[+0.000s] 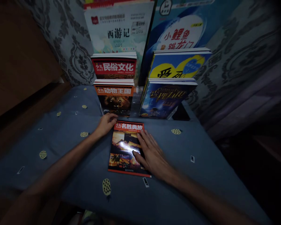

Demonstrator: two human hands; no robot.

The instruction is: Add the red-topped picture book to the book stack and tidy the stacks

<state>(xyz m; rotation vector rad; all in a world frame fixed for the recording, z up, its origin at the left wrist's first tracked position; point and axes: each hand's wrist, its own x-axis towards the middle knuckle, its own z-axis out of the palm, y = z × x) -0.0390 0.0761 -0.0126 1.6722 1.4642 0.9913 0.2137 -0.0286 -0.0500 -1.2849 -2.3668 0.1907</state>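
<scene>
A thin paperback book with a red title band and photos of landmarks lies face up on the cloth-covered table, slightly turned. My left hand is at its upper left corner, fingers curled together. Whether they pinch the corner or anything else is hidden. Across the book's right side lies my right hand, fingers stretched out and thumb apart on the cover. Just behind the book stands a clear rack, holding an orange-titled book with a lion on the left and a dark blue book on the right.
Further back in the rack are a red-titled book, a blue and yellow book, a pale green book and a large blue book. A dark flat object lies right of the rack. Patterned fabric hangs behind.
</scene>
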